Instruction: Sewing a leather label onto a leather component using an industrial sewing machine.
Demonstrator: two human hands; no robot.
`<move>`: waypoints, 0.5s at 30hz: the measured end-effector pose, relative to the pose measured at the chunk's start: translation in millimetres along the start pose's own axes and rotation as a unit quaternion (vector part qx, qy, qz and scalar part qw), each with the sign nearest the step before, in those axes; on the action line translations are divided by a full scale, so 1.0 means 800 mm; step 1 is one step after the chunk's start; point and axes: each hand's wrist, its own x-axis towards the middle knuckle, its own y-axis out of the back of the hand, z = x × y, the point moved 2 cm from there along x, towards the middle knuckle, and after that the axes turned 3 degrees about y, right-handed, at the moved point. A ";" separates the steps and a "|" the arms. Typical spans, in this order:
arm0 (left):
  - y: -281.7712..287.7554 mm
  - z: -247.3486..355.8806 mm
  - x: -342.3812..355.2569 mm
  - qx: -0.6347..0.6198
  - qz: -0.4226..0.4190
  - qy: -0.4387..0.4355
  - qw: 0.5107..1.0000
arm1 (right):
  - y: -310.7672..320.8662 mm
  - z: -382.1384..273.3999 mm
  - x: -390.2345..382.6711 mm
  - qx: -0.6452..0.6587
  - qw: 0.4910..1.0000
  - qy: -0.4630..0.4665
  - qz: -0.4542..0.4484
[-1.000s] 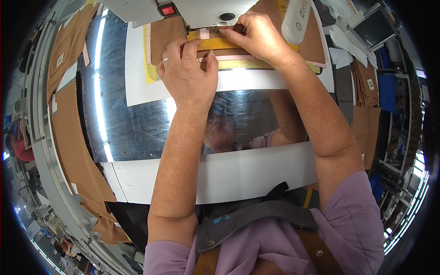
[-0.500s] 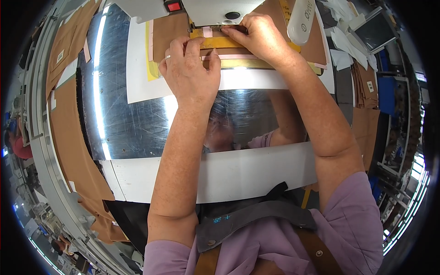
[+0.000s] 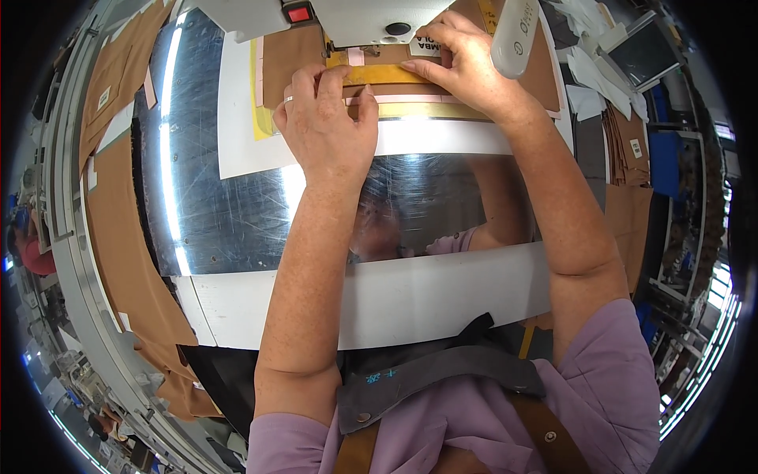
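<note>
A brown fabric panel (image 3: 288,71) lies in a yellow-edged template with pink strips, beneath the white machine head (image 3: 379,20). Across the panel runs a yellow strip (image 3: 383,75). My left hand (image 3: 328,122) rests on the near left part of this work, fingers spread, fingertips at the strip's left end. On the right, my right hand (image 3: 470,71) is open, its thumb tip on the strip and its bent fingers at a white label (image 3: 426,47) with dark print. A small pink piece (image 3: 357,57) shows between the strip and the machine head. The machine head hides the panel's far part.
A white sheet (image 3: 245,154) lies under the template on a shiny metal plate (image 3: 229,221). A white rounded device (image 3: 515,39) hangs close to my right hand. Brown fabric pieces (image 3: 130,229) are on the left, more with papers on the right, near a dark screen (image 3: 643,51).
My right hand has drawn back slightly to the right from beside the machine head, and its fingers have parted. The white label now shows under them. My left hand stays put.
</note>
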 end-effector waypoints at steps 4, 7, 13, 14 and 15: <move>-0.002 0.000 -0.001 0.002 -0.002 0.003 1.000 | 0.031 0.014 -0.021 0.089 0.995 -0.052 0.005; -0.001 -0.001 -0.001 0.001 -0.006 0.008 1.000 | 0.069 0.009 -0.060 0.037 0.977 -0.205 -0.039; 0.001 0.000 -0.001 -0.001 -0.005 0.012 1.000 | 0.129 -0.022 -0.170 -0.065 0.976 -0.199 -0.057; 0.001 0.001 0.000 -0.005 -0.005 0.013 1.000 | 0.129 -0.021 -0.187 -0.067 0.976 -0.198 -0.059; 0.001 0.001 0.000 -0.006 -0.004 0.014 1.000 | 0.128 -0.018 -0.205 -0.046 0.968 -0.244 -0.040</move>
